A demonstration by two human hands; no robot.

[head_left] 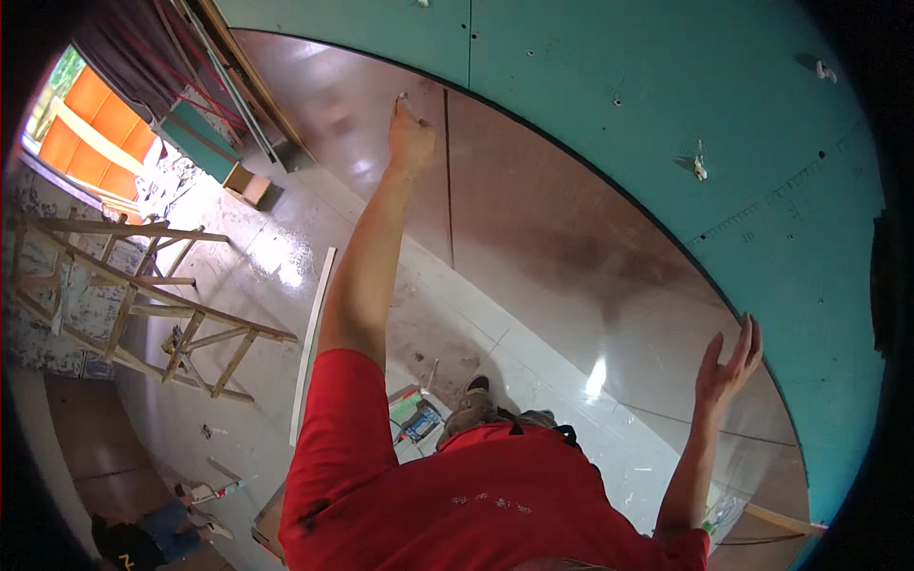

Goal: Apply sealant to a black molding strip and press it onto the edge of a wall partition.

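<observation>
My left hand (411, 136) is raised against the glossy brownish wall panel (533, 181), its fingers drawn together. A tiny pale bit shows at the fingertips, too small to name. At the right, my right hand (729, 369) is open, its fingers stretched up to the dark lower edge of a teal-green board (609, 57), seeming to touch it. The board is dotted with screw holes and a few whitish blobs. A dark seam runs down the panel just right of my left hand.
Wooden ladders (152, 295) stand at the left, near an orange panel (95, 124) in a bright opening. A long white strip (312, 347) lies on the pale tiled floor. A small package (415, 416) rests by my feet. Another person (143, 542) is at the lower left.
</observation>
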